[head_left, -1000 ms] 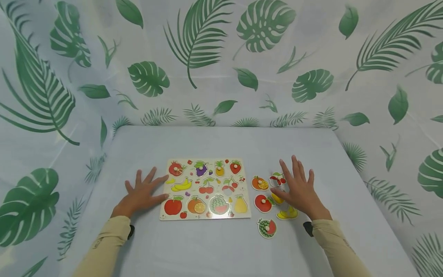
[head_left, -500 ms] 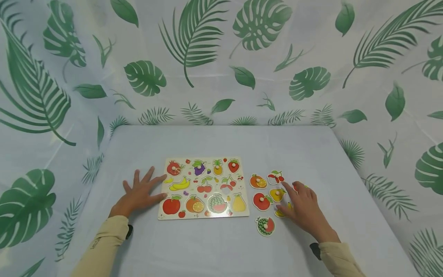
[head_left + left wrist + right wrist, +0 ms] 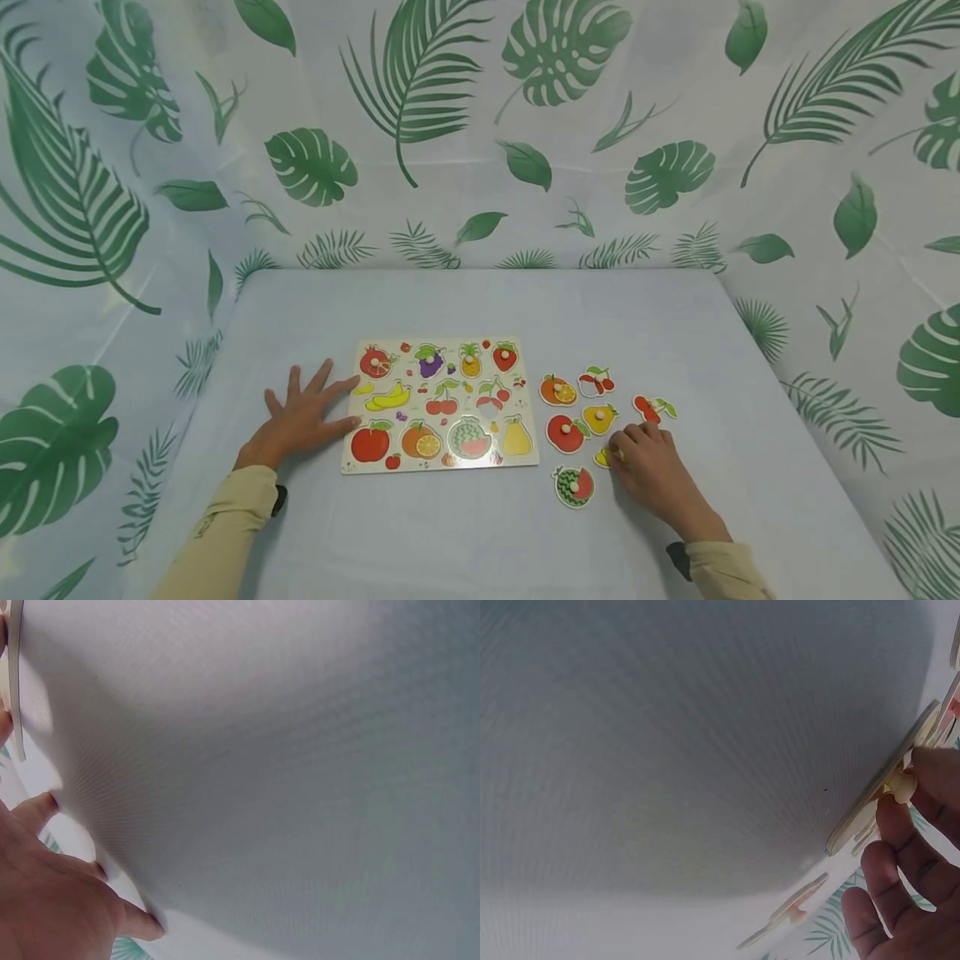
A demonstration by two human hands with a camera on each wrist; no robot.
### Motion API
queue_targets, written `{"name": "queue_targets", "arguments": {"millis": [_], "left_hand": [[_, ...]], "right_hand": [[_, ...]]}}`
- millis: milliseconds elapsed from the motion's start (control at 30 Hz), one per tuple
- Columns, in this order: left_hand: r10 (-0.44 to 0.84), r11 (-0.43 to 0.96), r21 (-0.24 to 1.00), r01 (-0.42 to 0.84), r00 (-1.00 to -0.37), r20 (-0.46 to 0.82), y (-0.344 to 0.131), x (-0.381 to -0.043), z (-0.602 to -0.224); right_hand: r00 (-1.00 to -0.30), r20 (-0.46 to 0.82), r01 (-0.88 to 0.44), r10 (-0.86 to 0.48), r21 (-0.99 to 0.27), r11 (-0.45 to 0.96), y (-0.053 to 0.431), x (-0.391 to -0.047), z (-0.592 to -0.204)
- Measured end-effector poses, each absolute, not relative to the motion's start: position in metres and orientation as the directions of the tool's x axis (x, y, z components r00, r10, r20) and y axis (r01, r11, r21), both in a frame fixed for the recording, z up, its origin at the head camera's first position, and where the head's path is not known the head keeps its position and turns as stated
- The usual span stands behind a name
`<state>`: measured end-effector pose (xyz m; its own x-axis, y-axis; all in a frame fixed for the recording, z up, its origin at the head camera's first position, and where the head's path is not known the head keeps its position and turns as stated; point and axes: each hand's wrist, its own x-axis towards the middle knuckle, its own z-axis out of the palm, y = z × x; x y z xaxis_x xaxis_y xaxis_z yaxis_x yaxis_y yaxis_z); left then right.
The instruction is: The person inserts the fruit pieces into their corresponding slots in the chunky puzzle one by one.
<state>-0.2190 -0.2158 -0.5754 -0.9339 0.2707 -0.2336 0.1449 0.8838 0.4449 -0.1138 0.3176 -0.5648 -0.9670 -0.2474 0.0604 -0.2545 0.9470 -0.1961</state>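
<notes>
A wooden fruit puzzle board (image 3: pixel 420 411) lies flat on the table, seen whole in the head view. My left hand (image 3: pixel 296 421), fingers spread, rests on the table with thumb and index finger touching the board's left edge. To the right of the board, my right hand (image 3: pixel 652 471) pinches the knob of the banana piece (image 3: pixel 602 457) between thumb and fingertip. The right wrist view shows that knob (image 3: pixel 901 787) clearly; in the head view the hand covers most of the piece. Just beyond the hand lies the cherry piece (image 3: pixel 649 408).
Loose knobbed pieces lie between board and right hand: an orange (image 3: pixel 558 390), a pear (image 3: pixel 600 418), a red-fruit piece (image 3: pixel 566 433), a watermelon (image 3: pixel 574 487) and a red-and-white one (image 3: pixel 597 381). Pomegranate, grapes, pineapple and strawberry pieces sit in the board's top row.
My right hand has come down from above the loose pieces, its fingers have closed on the banana piece's knob, and the cherry piece is uncovered. The left hand stays at the board.
</notes>
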Motion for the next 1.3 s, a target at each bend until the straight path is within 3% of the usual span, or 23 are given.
{"name": "queue_targets", "arguments": {"millis": [667,1300], "left_hand": [[0.273,0.883,0.447,0.145,-0.932,-0.237,-0.221,-0.220,-0.576],[0.271,0.879,0.455,0.141,-0.934,-0.235,-0.222,-0.222,-0.576]], "right_hand": [[-0.969,0.076,-0.244,-0.233,-0.181,0.953,0.308,-0.122,-0.561],[-0.923,0.181,-0.373,-0.339,-0.209,0.904,0.275,-0.162,-0.548]]}}
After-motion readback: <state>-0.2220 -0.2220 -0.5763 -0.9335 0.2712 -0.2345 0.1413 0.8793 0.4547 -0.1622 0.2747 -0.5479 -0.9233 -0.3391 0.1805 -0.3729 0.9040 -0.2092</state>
